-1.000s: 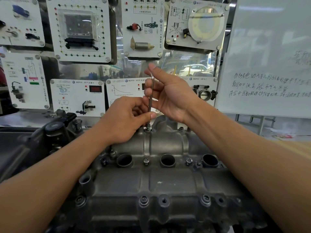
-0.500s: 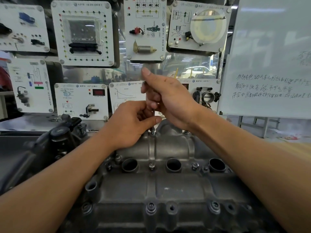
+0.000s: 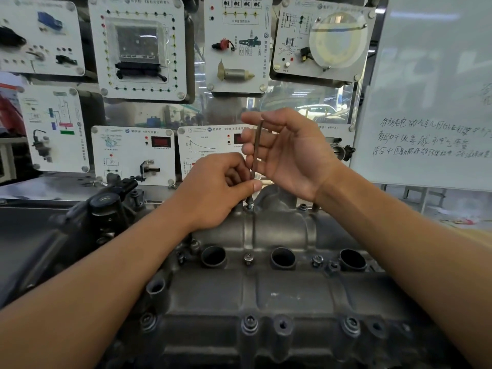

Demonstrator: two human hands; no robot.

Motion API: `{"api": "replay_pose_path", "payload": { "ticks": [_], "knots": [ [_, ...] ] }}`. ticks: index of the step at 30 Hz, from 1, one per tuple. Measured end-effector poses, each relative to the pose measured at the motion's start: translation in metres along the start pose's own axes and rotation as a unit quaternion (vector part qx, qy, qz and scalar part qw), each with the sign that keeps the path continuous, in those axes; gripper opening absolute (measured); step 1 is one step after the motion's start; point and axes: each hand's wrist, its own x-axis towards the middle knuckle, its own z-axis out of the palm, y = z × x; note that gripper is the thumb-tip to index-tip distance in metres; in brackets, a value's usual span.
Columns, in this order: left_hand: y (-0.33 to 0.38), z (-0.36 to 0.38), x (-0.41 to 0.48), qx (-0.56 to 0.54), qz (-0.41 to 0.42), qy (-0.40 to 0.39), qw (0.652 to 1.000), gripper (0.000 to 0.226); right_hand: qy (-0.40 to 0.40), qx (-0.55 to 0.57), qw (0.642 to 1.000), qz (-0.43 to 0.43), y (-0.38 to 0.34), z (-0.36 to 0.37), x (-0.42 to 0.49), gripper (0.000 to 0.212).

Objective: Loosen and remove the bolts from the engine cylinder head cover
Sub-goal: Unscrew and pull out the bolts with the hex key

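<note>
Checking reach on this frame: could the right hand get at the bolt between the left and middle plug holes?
Probably yes: that bolt sits uncovered on the cover, below the right hand, which lies open beside the tool.

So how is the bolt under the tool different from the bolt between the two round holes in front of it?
The back bolt has the thin tool standing on it, pinched by the left hand; the middle bolt has nothing on it. The back bolt looks lifted a little out of the cylinder head cover; the middle bolt sits down tight. Both are silvery and upright.
</note>
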Motion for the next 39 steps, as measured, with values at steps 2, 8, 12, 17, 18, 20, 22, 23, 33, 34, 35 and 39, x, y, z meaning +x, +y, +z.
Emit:
{"api": "replay_pose_path", "payload": {
  "ticks": [2,8,12,17,18,20,22,23,33,34,35,39],
  "knots": [
    [0.001,0.000,0.000,0.003,0.001,0.000,1.000,0.015,-0.010,0.021,1.000,0.006,-0.002,-0.001,0.001,0.027],
    [0.005,-0.002,-0.003,0.001,0.000,-0.010,1.000,0.010,0.000,0.003,1.000,-0.004,-0.004,-0.004,0.003,0.026],
    [0.007,-0.002,-0.004,-0.010,-0.003,-0.024,1.000,0.014,0.045,-0.020,0.999,-0.017,-0.005,-0.005,0.002,0.027],
    [0.007,-0.004,-0.005,-0.004,0.005,-0.039,0.999,0.013,0.068,-0.037,0.997,-0.003,-0.003,0.002,0.006,0.028],
    [0.007,-0.003,-0.005,-0.004,0.004,-0.040,0.999,0.013,0.074,-0.040,0.996,-0.001,-0.002,0.004,0.007,0.027],
    [0.007,-0.003,-0.005,-0.006,0.004,-0.040,0.999,0.014,0.093,-0.052,0.994,-0.003,-0.001,0.008,0.010,0.025],
    [0.006,-0.003,-0.004,-0.009,0.007,-0.038,0.999,0.012,0.116,-0.063,0.991,-0.018,0.002,0.012,0.012,0.022],
    [0.005,-0.003,-0.004,-0.009,0.009,-0.037,0.999,0.011,0.125,-0.064,0.990,-0.031,0.003,0.014,0.013,0.021],
    [-0.002,-0.003,-0.001,-0.010,-0.002,-0.018,1.000,0.013,0.077,-0.078,0.992,-0.070,0.007,0.011,0.007,0.022],
    [-0.002,-0.002,-0.001,-0.010,-0.002,-0.018,1.000,0.011,0.077,-0.083,0.991,-0.069,0.007,0.011,0.006,0.019],
    [-0.002,-0.002,0.000,-0.009,-0.002,-0.017,1.000,0.011,0.077,-0.087,0.991,-0.065,0.006,0.012,0.006,0.018],
    [-0.003,-0.002,0.000,-0.009,-0.005,-0.009,1.000,0.012,0.066,-0.102,0.991,-0.051,0.004,0.018,0.003,0.023]
  ]
}}
